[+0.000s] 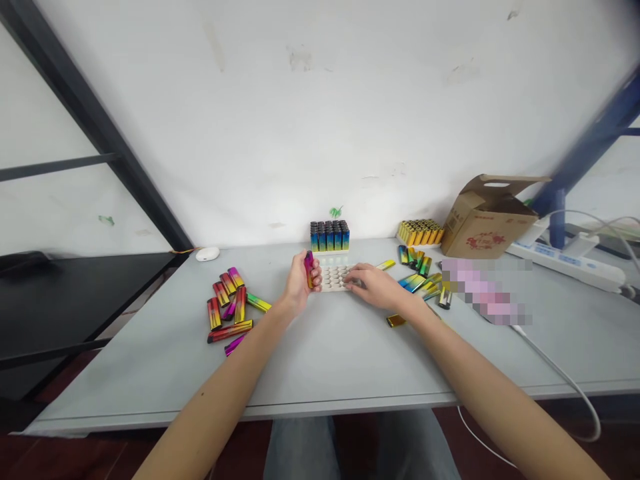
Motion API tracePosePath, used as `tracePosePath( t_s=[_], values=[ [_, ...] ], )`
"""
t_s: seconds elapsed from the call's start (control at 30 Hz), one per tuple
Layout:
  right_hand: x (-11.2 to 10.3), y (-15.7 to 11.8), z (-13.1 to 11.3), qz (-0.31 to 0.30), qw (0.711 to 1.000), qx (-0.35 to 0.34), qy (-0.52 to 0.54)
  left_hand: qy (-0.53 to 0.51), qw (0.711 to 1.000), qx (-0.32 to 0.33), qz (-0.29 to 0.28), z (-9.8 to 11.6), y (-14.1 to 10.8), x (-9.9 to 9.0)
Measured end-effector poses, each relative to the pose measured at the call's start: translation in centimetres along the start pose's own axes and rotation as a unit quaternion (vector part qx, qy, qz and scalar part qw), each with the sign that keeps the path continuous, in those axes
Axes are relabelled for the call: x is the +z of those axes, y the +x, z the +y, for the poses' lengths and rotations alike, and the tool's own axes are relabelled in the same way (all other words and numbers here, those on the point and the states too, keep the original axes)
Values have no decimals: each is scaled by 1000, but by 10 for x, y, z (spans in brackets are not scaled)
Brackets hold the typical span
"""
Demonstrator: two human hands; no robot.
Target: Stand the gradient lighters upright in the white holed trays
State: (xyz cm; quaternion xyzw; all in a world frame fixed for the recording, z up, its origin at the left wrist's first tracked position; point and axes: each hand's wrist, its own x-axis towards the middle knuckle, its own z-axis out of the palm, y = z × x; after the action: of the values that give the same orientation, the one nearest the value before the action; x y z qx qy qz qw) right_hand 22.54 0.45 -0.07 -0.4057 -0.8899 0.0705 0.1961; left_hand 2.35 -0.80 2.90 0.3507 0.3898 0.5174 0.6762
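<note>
A gradient-coloured lighter (309, 269) is clamped upright in the left hand (300, 283) beside a white moulded tray (334, 278) near the middle of the tabletop (325, 360); the right hand (375, 287) is laid open against the tray.

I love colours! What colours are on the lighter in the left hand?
Pink fading to yellow on the lighter in the left hand, best seen in the head view.
</note>
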Motion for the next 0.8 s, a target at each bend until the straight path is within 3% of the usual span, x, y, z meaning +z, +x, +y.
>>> tracePosePath(
  t_s=[0.27, 0.8],
  values=[
    [8, -1, 9, 42, 999, 31, -9, 20, 1000, 15, 9, -2, 3, -1],
    [9, -2, -2, 12, 1000, 24, -13, 72, 995, 62, 9, -6, 3, 3]
  ],
)
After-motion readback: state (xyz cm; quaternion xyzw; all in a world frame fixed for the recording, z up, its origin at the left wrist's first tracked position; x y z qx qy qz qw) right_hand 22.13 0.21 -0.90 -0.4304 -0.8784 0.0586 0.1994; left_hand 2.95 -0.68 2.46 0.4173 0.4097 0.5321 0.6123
